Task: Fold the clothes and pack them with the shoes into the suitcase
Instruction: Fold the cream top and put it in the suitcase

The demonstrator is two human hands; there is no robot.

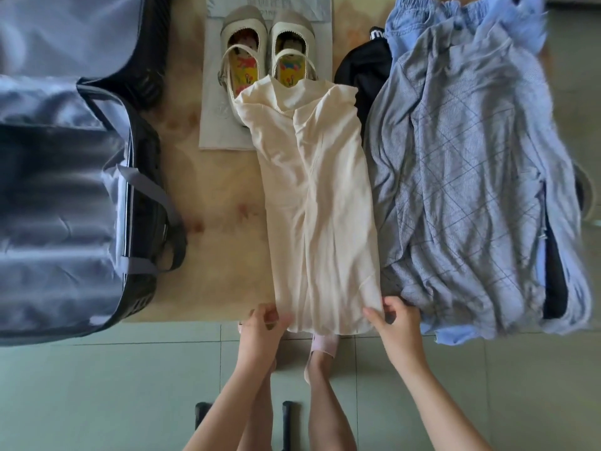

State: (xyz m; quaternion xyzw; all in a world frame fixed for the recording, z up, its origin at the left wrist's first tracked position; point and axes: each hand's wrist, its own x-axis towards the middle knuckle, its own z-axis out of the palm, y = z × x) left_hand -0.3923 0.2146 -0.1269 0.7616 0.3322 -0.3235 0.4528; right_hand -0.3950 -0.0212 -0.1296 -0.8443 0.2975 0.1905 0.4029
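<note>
A long cream garment of thin, soft cloth (318,206) lies down the middle of the beige, marble-patterned bench (211,196). It is already narrowed into a strip, with its sides turned in. Its far, neckline end rests over the heels of a pair of cream strap shoes with bright printed insoles (266,50), which stand on a pale sheet of paper (221,131). The person's left hand (263,322) pinches the near left corner of the hem, fingers curled round the cloth. The right hand (395,319) pinches the near right corner between thumb and fingers. The hem sits right at the bench's near edge.

The step in hand looks like the folding of this cream garment: the lengthwise fold is made and the crosswise fold is not yet done. The next move likely calls for both hands to lift the hem evenly and carry it toward the neckline. The corners would need to stay level so the thin cloth does not skew, and the fold should stop short of the shoes.

The open suitcase with grey-blue lining and dark straps (65,190) lies at the left, apart from the cloth, and nothing folded shows inside it. To the right, a rumpled heap of blue-grey checked clothes (471,157) lies just beside the cream garment, over a black garment (367,70). These seem to await folding, so the task appears to be at an early stage.
</note>
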